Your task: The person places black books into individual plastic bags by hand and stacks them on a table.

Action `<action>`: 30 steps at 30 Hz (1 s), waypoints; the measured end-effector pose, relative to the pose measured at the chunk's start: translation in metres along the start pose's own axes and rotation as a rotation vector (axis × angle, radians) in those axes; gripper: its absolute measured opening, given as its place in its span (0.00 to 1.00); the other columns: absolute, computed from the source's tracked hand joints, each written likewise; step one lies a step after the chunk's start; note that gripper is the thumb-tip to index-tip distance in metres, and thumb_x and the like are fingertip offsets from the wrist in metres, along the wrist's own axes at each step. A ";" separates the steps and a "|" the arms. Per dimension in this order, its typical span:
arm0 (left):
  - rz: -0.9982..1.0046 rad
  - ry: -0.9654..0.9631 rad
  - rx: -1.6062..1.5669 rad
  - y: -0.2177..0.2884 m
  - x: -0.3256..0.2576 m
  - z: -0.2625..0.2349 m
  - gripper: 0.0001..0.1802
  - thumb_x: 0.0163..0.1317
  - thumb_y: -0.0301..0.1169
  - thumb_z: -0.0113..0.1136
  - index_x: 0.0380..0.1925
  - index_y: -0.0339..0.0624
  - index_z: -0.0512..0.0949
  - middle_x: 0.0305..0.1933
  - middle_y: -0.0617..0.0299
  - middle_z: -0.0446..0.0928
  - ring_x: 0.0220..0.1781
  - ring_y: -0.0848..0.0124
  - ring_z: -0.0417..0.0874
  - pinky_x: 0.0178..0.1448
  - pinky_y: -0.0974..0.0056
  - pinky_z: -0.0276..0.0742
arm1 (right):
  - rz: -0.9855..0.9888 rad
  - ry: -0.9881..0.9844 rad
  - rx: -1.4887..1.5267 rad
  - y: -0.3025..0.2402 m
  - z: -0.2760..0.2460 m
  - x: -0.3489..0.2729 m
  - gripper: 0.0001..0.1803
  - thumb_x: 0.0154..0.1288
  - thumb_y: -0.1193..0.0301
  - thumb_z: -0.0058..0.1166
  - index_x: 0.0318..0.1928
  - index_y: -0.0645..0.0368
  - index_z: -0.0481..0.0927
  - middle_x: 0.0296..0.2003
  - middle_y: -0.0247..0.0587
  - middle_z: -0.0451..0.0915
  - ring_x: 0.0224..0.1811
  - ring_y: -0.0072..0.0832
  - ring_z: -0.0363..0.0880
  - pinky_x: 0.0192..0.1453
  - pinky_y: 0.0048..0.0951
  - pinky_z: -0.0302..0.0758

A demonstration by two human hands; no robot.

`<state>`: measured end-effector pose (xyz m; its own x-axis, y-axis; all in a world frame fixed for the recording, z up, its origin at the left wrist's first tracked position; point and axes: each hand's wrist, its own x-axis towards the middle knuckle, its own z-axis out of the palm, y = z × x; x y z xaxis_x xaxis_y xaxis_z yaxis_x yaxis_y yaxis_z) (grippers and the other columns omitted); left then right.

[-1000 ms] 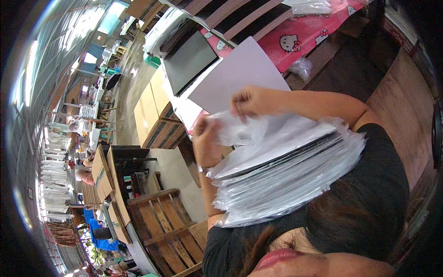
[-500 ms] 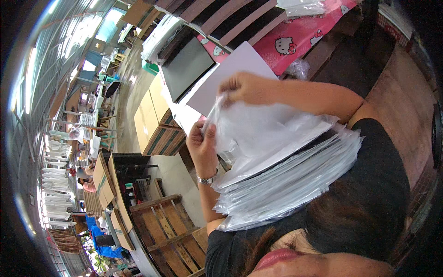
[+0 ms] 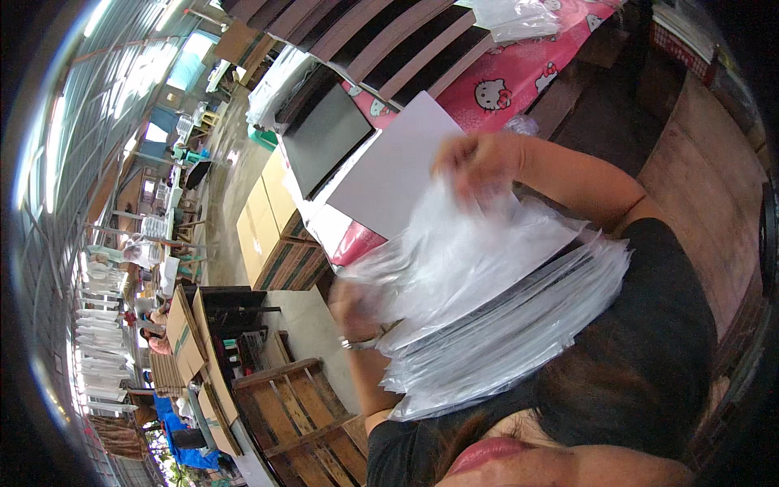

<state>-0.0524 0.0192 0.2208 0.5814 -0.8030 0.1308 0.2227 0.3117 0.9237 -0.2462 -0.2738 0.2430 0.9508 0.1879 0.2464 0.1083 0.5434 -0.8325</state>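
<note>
A thick stack of clear plastic bags (image 3: pixel 495 337) lies in front of my chest, their edges fanned out. The topmost plastic bag (image 3: pixel 454 252) is lifted and crumpled, with something white and flat under or inside it. My right hand (image 3: pixel 479 166), blurred by motion, has its fingers closed on the bag's upper edge. At the bag's left side is my left hand (image 3: pixel 353 308), wearing a metal watch; its fingers are smeared and partly behind the film. Just beyond the bag, a white sheet (image 3: pixel 398 166) lies on the table.
Beyond the hands, a pink patterned cloth (image 3: pixel 519 77) covers the table. Dark flat panels (image 3: pixel 324 138) and a row of dark slats (image 3: pixel 381 49) rest on it. Cardboard boxes (image 3: pixel 264 219) and a wooden pallet (image 3: pixel 312 414) stand to the left.
My right hand has moved right and slightly down, drawing the film with it. My left hand has dropped lower, so the hands are farther apart. The white sheet shows more fully.
</note>
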 end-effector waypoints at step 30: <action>0.090 -0.227 -0.179 -0.001 0.047 -0.026 0.24 0.57 0.34 0.50 0.52 0.32 0.70 0.52 0.44 0.73 0.52 0.52 0.76 0.57 0.44 0.70 | -0.248 0.259 -0.454 -0.013 -0.030 -0.012 0.30 0.58 0.67 0.57 0.59 0.60 0.62 0.38 0.40 0.77 0.34 0.20 0.76 0.39 0.18 0.72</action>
<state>-0.0046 -0.0059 0.2169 0.4197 -0.8548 0.3053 0.3240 0.4553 0.8293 -0.2503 -0.3076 0.2364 0.9150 -0.1381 0.3792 0.3962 0.1291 -0.9091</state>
